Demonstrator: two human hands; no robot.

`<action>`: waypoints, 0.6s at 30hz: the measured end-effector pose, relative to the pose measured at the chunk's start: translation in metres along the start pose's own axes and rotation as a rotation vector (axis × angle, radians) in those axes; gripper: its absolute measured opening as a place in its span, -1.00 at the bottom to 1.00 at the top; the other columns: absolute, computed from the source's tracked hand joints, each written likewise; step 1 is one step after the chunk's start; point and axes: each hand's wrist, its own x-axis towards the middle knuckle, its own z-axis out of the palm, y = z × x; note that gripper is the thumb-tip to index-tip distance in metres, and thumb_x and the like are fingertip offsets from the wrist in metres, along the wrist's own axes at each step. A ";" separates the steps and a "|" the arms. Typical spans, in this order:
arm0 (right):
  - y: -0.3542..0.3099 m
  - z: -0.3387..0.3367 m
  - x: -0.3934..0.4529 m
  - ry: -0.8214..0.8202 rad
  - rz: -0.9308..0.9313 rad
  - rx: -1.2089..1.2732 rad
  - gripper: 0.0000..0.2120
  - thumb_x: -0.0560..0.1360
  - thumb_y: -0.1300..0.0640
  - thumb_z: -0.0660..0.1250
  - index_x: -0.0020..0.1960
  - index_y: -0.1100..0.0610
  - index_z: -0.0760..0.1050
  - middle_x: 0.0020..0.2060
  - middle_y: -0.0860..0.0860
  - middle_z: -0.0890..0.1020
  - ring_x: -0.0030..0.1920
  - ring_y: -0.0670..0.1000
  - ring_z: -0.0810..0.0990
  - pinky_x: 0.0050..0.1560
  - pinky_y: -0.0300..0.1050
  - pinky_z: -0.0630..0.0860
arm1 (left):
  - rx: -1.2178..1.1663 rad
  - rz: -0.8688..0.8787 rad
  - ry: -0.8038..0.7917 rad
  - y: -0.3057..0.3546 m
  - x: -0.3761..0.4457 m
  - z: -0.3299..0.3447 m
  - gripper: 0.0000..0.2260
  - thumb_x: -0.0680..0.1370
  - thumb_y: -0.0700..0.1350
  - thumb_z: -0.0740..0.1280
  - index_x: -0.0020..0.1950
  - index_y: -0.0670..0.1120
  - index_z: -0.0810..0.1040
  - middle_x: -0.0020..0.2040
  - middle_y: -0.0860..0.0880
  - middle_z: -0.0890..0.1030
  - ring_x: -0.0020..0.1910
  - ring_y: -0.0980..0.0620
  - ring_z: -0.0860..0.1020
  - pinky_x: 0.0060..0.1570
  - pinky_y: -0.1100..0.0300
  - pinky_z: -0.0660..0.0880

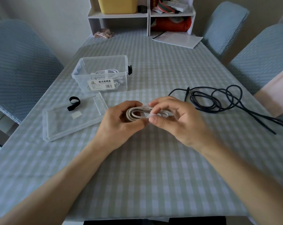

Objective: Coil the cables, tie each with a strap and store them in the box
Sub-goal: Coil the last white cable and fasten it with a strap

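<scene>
Item one: white cable [138, 113], coiled, held above the table [153, 168] centre between our hands. Our left hand [119, 122] grips the coil's left end; our right hand [173, 117] pinches a clear strap [149, 111] wrapped across the coil. Item two: black cable [222, 101], loose on the right. Item three: box [101, 73], far left, open, with white cables inside. Item four: lid [72, 120], flat near the box, with a black strap [74, 103] and a small clear strip [76, 115] on it.
</scene>
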 end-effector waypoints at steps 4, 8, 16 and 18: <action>0.003 0.005 0.000 0.043 -0.076 -0.191 -0.96 0.46 0.19 0.50 -0.10 0.16 0.69 0.02 -0.06 0.66 0.10 -0.08 0.64 0.07 -0.28 0.52 | 0.142 -0.015 0.017 -0.003 -0.002 0.001 -0.74 0.39 -0.13 0.57 0.01 0.03 0.60 -0.19 0.06 0.66 -0.27 0.21 0.60 -0.26 0.36 0.50; 0.008 0.010 -0.001 0.028 -0.024 -0.318 -0.96 0.42 0.17 0.54 -0.13 0.09 0.72 -0.03 -0.12 0.68 -0.01 -0.15 0.65 0.01 -0.33 0.51 | 0.411 0.037 -0.016 -0.008 -0.007 -0.001 -0.74 0.38 0.03 0.57 0.02 0.10 0.63 -0.16 0.17 0.67 -0.13 0.20 0.62 -0.16 0.30 0.51; 0.006 0.016 -0.003 0.058 0.069 -0.308 -0.94 0.40 0.16 0.55 -0.14 0.04 0.73 -0.14 -0.16 0.69 -0.07 -0.16 0.65 -0.02 -0.25 0.55 | 0.420 -0.097 -0.125 0.000 0.014 -0.008 -0.91 0.47 -0.10 0.47 -0.13 0.11 0.71 -0.23 0.22 0.68 -0.18 0.30 0.61 -0.19 0.44 0.45; 0.007 0.019 -0.004 0.053 0.087 -0.302 -0.94 0.40 0.16 0.55 -0.15 0.03 0.72 -0.15 -0.14 0.68 -0.08 -0.13 0.65 -0.01 -0.14 0.57 | 0.474 -0.067 -0.066 -0.002 0.017 -0.001 -0.87 0.48 -0.17 0.45 -0.15 0.06 0.73 -0.25 0.17 0.69 -0.19 0.29 0.61 -0.24 0.49 0.42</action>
